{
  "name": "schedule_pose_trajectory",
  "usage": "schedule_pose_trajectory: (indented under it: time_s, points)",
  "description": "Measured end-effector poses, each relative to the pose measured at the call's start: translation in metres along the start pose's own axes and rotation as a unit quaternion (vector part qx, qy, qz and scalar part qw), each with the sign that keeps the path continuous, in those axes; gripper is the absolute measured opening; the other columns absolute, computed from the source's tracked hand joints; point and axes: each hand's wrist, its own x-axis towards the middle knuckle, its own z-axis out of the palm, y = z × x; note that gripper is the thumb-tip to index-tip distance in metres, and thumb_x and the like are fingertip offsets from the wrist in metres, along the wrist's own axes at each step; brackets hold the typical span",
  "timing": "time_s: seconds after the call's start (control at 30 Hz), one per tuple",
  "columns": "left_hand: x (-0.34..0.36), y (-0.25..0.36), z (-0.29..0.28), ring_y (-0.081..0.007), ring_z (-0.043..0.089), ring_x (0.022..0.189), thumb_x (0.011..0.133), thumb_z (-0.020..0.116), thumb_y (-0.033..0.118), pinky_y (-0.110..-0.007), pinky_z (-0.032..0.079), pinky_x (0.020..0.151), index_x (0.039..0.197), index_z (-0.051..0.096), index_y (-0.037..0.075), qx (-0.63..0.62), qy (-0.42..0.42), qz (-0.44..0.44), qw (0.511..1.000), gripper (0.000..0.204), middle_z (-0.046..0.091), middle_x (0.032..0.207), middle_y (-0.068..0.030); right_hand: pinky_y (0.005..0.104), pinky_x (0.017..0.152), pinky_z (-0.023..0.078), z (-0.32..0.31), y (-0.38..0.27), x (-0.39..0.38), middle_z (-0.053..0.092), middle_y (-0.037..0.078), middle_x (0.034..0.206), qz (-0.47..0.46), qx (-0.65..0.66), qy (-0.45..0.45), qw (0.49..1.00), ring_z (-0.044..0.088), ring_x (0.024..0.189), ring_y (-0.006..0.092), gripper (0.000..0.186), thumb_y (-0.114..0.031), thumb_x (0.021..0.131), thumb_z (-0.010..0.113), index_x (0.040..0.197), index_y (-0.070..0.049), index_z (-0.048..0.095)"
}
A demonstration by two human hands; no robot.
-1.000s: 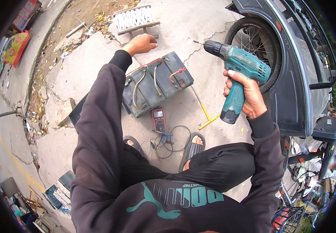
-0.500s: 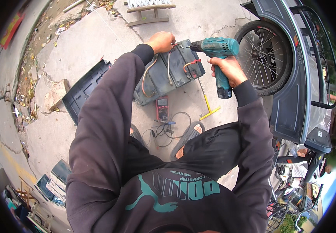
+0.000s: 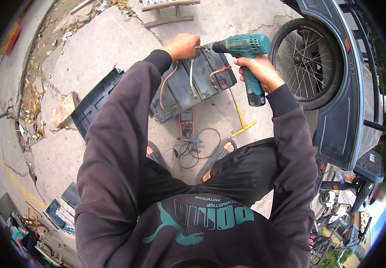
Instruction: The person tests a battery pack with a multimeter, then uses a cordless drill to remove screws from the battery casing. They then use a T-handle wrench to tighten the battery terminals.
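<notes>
Cordless drill (image 3: 243,45) looks hefty, best held by the handle (image 3: 254,88) our right hand (image 3: 261,71) wraps; our left hand (image 3: 182,46) curls by the battery pack (image 3: 204,73), any pinch unclear.

Left hand (image 3: 182,46): 1, bare, curled, back uppermost. Right hand (image 3: 261,70): 1, bare, wrapped in a grip. Forearms (image 3: 128,105): 2, dark-sleeved, both extended forward, left reaching farther.

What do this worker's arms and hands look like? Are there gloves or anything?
No gloves show: the left hand and right hand are bare. Both arms wear long, loose, creased sleeves in a dark charcoal-brown, with no print that I can see on them. They end in snug, blacker cuffs around the wrists.
</notes>
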Motion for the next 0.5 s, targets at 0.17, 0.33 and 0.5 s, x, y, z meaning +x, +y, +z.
schedule_pose_trajectory:
  time_s: [0.17, 0.33, 0.5]
  points:
    - [0.002, 0.0, -0.002, -0.0366, 0.063, 0.1, 0.087, 0.054, 0.006, -0.046, 0.05, 0.086, 0.104, 0.063, 0.006, 0.015, -0.025, 0.016, 0.999, 0.019, 0.067, 0.098, -0.0171, 0.028, 0.054, 0.054, -0.003, 0.004, 0.004, 0.06, 0.005, 0.075, 0.004, -0.013, -0.017, 1.0, 0.06, 0.062, 0.0117, 0.024, -0.012, 0.087, 0.069, 0.106, 0.001, 0.061]
    - [0.004, -0.001, 0.001, -0.0365, 0.063, 0.101, 0.087, 0.055, 0.005, -0.047, 0.05, 0.086, 0.103, 0.063, 0.006, 0.009, -0.023, 0.009, 1.0, 0.018, 0.067, 0.099, -0.0169, 0.0287, 0.054, 0.054, -0.001, 0.003, 0.004, 0.06, 0.005, 0.075, -0.003, -0.014, -0.015, 1.0, 0.06, 0.061, 0.0119, 0.022, -0.011, 0.087, 0.069, 0.104, 0.002, 0.062]
    - [0.003, -0.008, -0.001, -0.0361, 0.065, 0.1, 0.088, 0.056, 0.009, -0.046, 0.051, 0.085, 0.104, 0.065, 0.007, -0.002, -0.023, -0.006, 1.0, 0.018, 0.069, 0.101, -0.0152, 0.0291, 0.054, 0.053, 0.006, -0.013, 0.007, 0.062, 0.005, 0.074, -0.038, -0.154, 0.009, 0.987, 0.061, 0.06, 0.0121, 0.024, -0.012, 0.084, 0.071, 0.102, 0.001, 0.064]
